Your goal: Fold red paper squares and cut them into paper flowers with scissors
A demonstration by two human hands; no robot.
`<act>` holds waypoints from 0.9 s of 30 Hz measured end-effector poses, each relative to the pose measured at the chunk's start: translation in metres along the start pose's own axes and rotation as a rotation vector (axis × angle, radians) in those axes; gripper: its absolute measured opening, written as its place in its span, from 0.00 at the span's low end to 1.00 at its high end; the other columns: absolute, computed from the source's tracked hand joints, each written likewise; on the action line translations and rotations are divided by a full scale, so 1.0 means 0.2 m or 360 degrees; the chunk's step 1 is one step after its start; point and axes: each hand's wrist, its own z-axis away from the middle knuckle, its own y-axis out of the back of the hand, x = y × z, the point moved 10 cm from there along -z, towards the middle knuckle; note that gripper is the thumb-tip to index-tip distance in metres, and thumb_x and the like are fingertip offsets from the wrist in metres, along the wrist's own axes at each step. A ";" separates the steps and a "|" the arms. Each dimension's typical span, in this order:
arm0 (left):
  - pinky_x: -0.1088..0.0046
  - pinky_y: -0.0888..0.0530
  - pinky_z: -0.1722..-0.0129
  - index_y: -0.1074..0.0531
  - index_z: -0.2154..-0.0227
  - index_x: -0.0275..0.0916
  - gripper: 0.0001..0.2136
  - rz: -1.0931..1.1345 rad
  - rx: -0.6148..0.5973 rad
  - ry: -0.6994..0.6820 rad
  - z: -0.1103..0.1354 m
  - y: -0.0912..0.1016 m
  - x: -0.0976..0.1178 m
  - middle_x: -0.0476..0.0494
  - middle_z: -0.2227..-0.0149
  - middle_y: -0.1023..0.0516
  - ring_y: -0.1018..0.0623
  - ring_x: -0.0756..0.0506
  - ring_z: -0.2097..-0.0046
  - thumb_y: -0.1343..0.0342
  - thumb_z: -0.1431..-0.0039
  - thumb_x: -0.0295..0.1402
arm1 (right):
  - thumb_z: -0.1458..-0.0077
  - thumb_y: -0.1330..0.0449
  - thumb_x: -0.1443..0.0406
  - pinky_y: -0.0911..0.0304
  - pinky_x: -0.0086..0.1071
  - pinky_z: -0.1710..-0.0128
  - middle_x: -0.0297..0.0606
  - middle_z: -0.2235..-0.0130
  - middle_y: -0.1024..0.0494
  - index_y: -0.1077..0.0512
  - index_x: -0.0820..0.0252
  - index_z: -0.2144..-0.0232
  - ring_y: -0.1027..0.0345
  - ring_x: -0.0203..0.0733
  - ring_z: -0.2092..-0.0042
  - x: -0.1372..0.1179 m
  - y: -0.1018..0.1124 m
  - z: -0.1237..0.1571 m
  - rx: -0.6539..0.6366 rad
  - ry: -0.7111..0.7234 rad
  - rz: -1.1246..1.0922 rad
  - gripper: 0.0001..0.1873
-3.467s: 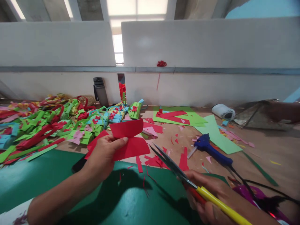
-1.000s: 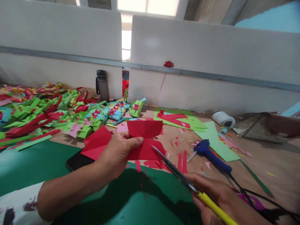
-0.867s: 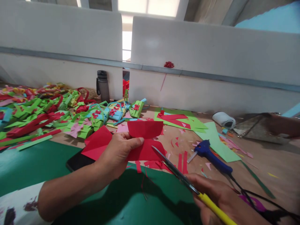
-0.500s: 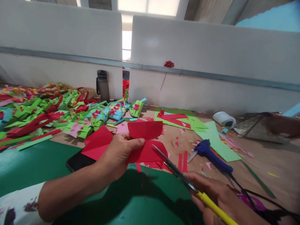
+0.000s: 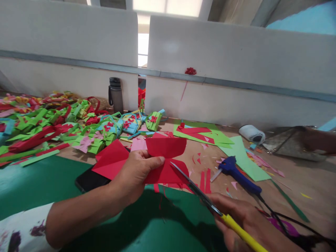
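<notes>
My left hand (image 5: 136,175) pinches a folded piece of red paper (image 5: 165,157) above the table, thumb on top. My right hand (image 5: 241,220) grips scissors (image 5: 199,192) with yellow handles; the blades are slightly apart and their tips touch the red paper's right edge. Below both hands lies a large dark green sheet (image 5: 147,227). Thin red offcuts (image 5: 204,180) lie on the brown table just beyond the scissors.
A heap of green, red and blue paper crafts (image 5: 52,126) fills the left. A grey bottle (image 5: 116,94) stands by the white partition (image 5: 236,70). A blue glue gun (image 5: 238,175), light green sheets (image 5: 204,134), a white roll (image 5: 251,133) and a dark phone (image 5: 90,180) lie nearby. Another person's arm (image 5: 319,140) is at far right.
The red paper and my left hand have shifted slightly right, and the scissor tips have come up against the paper's right edge. The view has tilted a little.
</notes>
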 end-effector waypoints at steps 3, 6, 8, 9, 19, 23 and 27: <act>0.77 0.28 0.80 0.28 0.82 0.34 0.06 0.0009 -0.0009 -0.0017 -0.01 0.00 0.00 0.46 0.83 0.23 0.24 0.49 0.81 0.38 0.57 0.21 | 0.55 0.35 0.54 0.32 0.28 0.72 0.35 0.73 0.22 0.24 0.56 0.57 0.26 0.48 0.67 0.02 0.01 0.00 0.0050 -0.0022 0.0071 0.23; 0.78 0.28 0.80 0.28 0.82 0.34 0.06 0.0009 -0.0001 -0.0005 -0.01 0.00 -0.01 0.46 0.83 0.24 0.24 0.49 0.81 0.39 0.57 0.21 | 0.54 0.35 0.56 0.31 0.28 0.71 0.35 0.74 0.21 0.24 0.53 0.56 0.26 0.49 0.65 0.04 0.02 0.01 0.0049 -0.0089 0.0116 0.21; 0.79 0.29 0.81 0.28 0.83 0.34 0.06 0.0022 -0.0012 -0.0014 -0.01 0.00 0.00 0.47 0.84 0.24 0.25 0.50 0.81 0.38 0.57 0.21 | 0.54 0.35 0.57 0.31 0.27 0.73 0.34 0.74 0.22 0.25 0.52 0.55 0.26 0.48 0.66 0.05 0.02 0.02 0.0041 -0.0128 0.0122 0.21; 0.80 0.29 0.81 0.28 0.83 0.34 0.07 0.0031 -0.0012 -0.0018 -0.01 -0.01 0.00 0.48 0.84 0.25 0.25 0.51 0.81 0.38 0.57 0.20 | 0.54 0.36 0.56 0.31 0.27 0.73 0.34 0.74 0.22 0.25 0.51 0.55 0.26 0.47 0.67 0.05 0.02 0.02 0.0041 -0.0132 0.0125 0.21; 0.78 0.29 0.80 0.30 0.83 0.35 0.07 0.0013 0.0002 0.0024 0.00 0.00 -0.01 0.49 0.84 0.26 0.25 0.50 0.81 0.38 0.58 0.21 | 0.53 0.37 0.57 0.34 0.26 0.77 0.34 0.75 0.22 0.23 0.56 0.58 0.28 0.43 0.72 0.01 0.03 0.01 0.0111 -0.0008 0.0240 0.18; 0.77 0.28 0.78 0.28 0.82 0.34 0.06 -0.0031 0.0020 0.0022 0.00 0.01 -0.01 0.47 0.82 0.24 0.24 0.49 0.79 0.37 0.58 0.21 | 0.52 0.37 0.57 0.33 0.27 0.77 0.35 0.73 0.21 0.25 0.56 0.55 0.28 0.44 0.71 0.00 0.01 0.01 0.0052 -0.0048 0.0149 0.21; 0.78 0.30 0.80 0.28 0.82 0.33 0.06 -0.0066 0.0063 0.0056 0.01 0.01 -0.02 0.47 0.83 0.25 0.25 0.50 0.80 0.39 0.56 0.21 | 0.53 0.37 0.56 0.34 0.27 0.76 0.35 0.75 0.23 0.25 0.56 0.55 0.29 0.43 0.72 0.00 -0.01 0.01 -0.0009 -0.0096 0.0094 0.22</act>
